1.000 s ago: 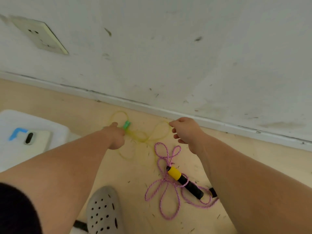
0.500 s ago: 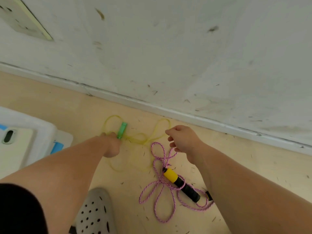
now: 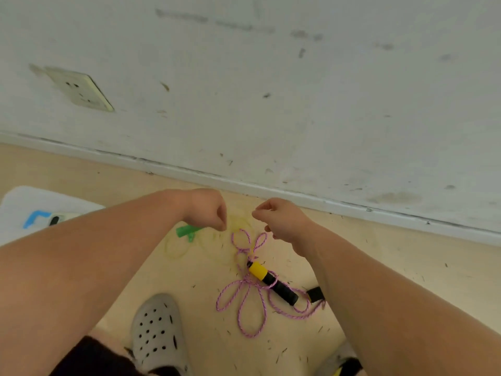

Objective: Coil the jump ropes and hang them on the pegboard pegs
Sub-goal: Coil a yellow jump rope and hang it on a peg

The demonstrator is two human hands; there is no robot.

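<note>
**Yellow jump rope, held up between two hands above the floor**

Change from half a second back: both hands were low at the floor and are now raised and drawn closer, just apart. The wall socket (image 3: 78, 89) is back in view, upper left.

Left hand (image 3: 206, 210): knuckles up, curled to a fist, gripping the yellow jump rope (image 3: 238, 220) at its green handle (image 3: 187, 231). The handle now sticks out leftward under the wrist, no longer pointing at the wall.

Right hand (image 3: 283, 221): fingers curled, thumb against forefinger. The cord is thin and blurred, so whether it lies in that pinch cannot be told. Its faint loops lie on the floor (image 3: 379, 267) near the wall edge.

Pink jump rope (image 3: 245, 284): loose on the floor below the hands, untouched. A yellow-and-black handle (image 3: 271, 280) lies across it. The second handle (image 3: 315, 293) is half hidden by the right forearm.

Grey clog (image 3: 157, 335): at the near edge.
</note>
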